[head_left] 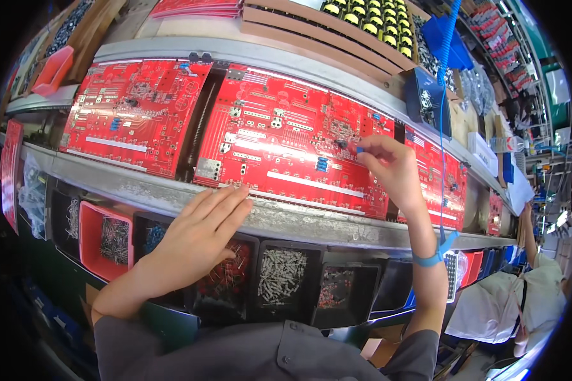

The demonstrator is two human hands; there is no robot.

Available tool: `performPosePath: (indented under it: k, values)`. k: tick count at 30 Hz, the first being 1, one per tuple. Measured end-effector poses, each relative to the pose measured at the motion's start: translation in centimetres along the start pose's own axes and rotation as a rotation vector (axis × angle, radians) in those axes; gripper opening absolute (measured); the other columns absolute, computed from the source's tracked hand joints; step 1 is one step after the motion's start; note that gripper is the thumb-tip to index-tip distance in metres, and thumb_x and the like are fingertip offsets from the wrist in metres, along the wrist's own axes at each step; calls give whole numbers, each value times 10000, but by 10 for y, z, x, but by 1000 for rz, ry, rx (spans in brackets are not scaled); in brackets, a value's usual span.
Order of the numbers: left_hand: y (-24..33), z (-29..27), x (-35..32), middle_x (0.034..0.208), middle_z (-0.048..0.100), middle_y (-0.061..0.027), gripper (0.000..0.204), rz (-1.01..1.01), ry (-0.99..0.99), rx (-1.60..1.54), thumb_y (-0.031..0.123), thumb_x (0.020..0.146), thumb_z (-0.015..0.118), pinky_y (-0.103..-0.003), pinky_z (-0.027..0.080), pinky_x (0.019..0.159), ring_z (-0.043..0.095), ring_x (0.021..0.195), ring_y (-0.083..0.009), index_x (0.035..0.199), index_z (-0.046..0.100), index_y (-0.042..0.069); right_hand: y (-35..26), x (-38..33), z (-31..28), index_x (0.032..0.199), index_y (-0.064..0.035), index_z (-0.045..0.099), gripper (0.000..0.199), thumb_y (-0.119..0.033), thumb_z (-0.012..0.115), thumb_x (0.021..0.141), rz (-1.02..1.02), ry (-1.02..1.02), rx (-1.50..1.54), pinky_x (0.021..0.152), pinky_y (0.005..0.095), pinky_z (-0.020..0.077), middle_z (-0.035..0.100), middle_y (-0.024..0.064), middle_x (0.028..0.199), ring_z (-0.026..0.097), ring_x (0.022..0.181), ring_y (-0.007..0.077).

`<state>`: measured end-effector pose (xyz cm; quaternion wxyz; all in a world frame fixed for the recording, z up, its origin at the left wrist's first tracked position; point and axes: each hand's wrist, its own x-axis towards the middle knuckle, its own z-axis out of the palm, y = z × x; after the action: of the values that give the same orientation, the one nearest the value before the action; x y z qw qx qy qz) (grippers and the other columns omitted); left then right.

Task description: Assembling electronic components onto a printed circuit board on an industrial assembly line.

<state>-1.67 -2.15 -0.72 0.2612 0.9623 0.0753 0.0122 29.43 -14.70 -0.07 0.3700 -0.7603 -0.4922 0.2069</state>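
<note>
Red circuit board (286, 143) leans on the metal rail, where the right hand (391, 165) pinches a small blue component (360, 150) against it while the left hand (197, 238) rests flat, fingers together, steadying.

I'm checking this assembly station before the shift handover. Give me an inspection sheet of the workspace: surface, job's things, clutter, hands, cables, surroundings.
Surface: sloped metal rail carrying red circuit boards side by side.
Job's things: middle red circuit board, partly populated; small blue component pinched over it.
Clutter: parts bins below the rail, including a red bin and a black bin of grey leaded parts.
Hands: left hand flat, fingers on the rail edge, holding nothing; right hand pinching the blue component.
Cables: blue coiled cord hanging down to a blue wrist strap.
Surroundings: another person seated at right; shelves of parts above.
</note>
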Motion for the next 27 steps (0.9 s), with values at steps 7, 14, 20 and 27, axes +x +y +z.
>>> performPosePath:
  k: [7,14,20,27]
  values:
    - [2,-2,3,1401,392,-191,777,10,-21,-11,124,653,783,-474,308,1074,369,1307,-375,1318,409,-23,-10,-50,-4,987,36,664,166,37,672,821,132,-60,352,764,248,514,691,64,919,647,861,103]
    - [17,-19,22,1190,562,-139,434,107,79,-47,98,731,748,-395,468,894,576,1046,-300,1129,589,26,-22,-101,-2,985,13,680,176,33,678,810,129,-38,363,762,262,511,689,60,902,636,815,103]
    - [51,-12,76,983,619,-90,231,161,13,-430,41,801,696,-303,496,671,616,761,-180,1016,616,14,-34,-114,3,948,13,690,173,44,684,778,26,47,286,722,273,509,687,97,875,650,792,157]
    - [63,15,108,862,653,-49,148,56,-177,-696,60,833,676,-250,482,636,605,736,-110,964,641,1,-31,-119,5,953,17,693,189,54,684,768,-28,58,261,734,294,525,690,117,890,667,812,196]
